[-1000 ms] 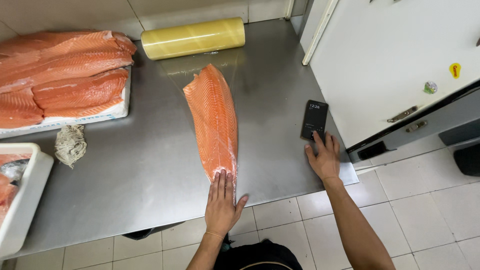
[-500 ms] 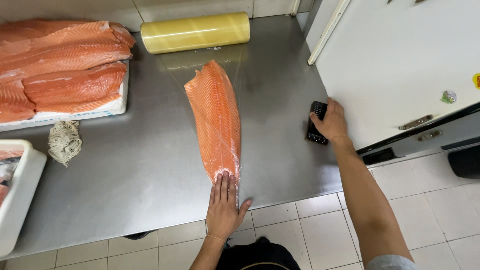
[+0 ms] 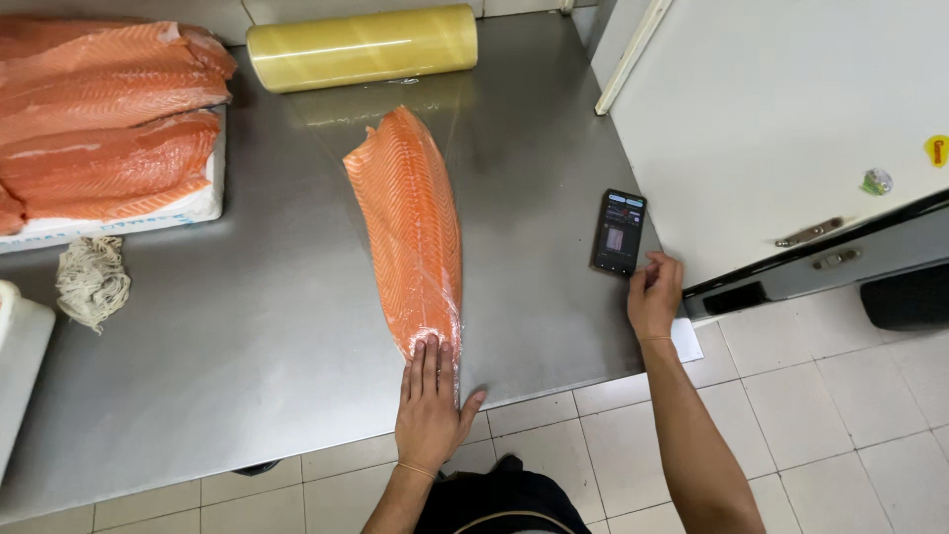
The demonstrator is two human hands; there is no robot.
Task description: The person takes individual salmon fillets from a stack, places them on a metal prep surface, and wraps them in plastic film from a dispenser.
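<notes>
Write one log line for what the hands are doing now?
left hand: flat on tail end of salmon fillet | right hand: fingertips at smartphone | surface: steel table

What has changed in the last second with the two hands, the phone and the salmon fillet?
The right hand moved up over the phone, then drew back to its near end, fingers at its lower edge. The phone stayed flat on the steel table. The left hand stayed pressed flat on the near end of the wrapped salmon fillet, which did not move.
</notes>
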